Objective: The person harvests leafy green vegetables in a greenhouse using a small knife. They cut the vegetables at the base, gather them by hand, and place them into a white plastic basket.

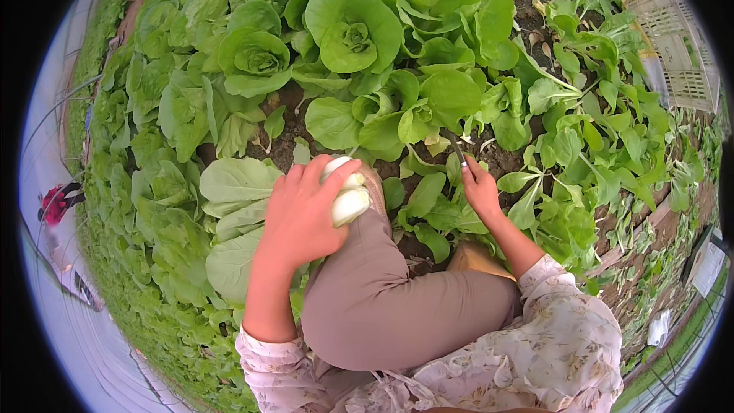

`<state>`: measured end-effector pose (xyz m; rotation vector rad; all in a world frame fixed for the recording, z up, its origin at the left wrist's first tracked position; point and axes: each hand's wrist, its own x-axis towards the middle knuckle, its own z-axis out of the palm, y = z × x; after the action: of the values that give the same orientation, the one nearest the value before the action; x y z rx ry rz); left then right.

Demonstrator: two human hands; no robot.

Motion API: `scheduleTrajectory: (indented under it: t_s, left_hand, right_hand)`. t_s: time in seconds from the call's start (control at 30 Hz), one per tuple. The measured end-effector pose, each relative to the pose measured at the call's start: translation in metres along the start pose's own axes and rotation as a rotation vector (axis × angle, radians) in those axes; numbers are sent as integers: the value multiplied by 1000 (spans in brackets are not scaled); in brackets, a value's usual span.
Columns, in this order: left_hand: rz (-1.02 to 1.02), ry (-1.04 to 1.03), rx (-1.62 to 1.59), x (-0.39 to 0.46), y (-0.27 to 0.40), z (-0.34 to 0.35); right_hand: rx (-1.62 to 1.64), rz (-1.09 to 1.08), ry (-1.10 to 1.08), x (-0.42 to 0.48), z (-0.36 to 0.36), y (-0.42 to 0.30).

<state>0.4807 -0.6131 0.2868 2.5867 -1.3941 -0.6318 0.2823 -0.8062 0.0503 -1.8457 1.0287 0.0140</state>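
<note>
Cut heads of leafy greens lie under my left hand, which is closed around them. Their white stem bases point right beside my knee, and their broad leaves spread out to the left. My right hand grips a knife with a dark blade, pointing up and left at the base of the growing plants. The blade's tip is partly hidden among leaves. Just beyond both hands stand green leafy plants rooted in brown soil.
A pale plastic crate stands at the upper right. Loose cut leaves litter the soil on the right. Dense rows of plants fill the left. Another person is far off at the left edge. White sheets lie at the right edge.
</note>
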Motion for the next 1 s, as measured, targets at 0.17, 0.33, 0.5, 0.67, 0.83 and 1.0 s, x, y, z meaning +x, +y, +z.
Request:
scheduleTrajectory:
  t_s: [0.17,0.33,0.5,0.67,0.83,1.0]
  left_hand:
    - [175,-358,171,56,43,22]
    - [260,-437,233,88,48,55]
    - [50,-499,223,127,29,66]
    - [-249,-613,281,127,-13,97]
    - [-317,-497,331,126,-21,116]
    - [-350,-432,359,126,-29,120]
  right_hand:
    - [426,158,-53,52,39,-25]
    - [415,-161,-211,49,77,-47]
    - [323,-409,-103,42,98,-43]
    - [115,-133,-114,52,57,-52]
    - [56,70,-141,100,44,-21]
    - [166,141,-307,134,50,-7]
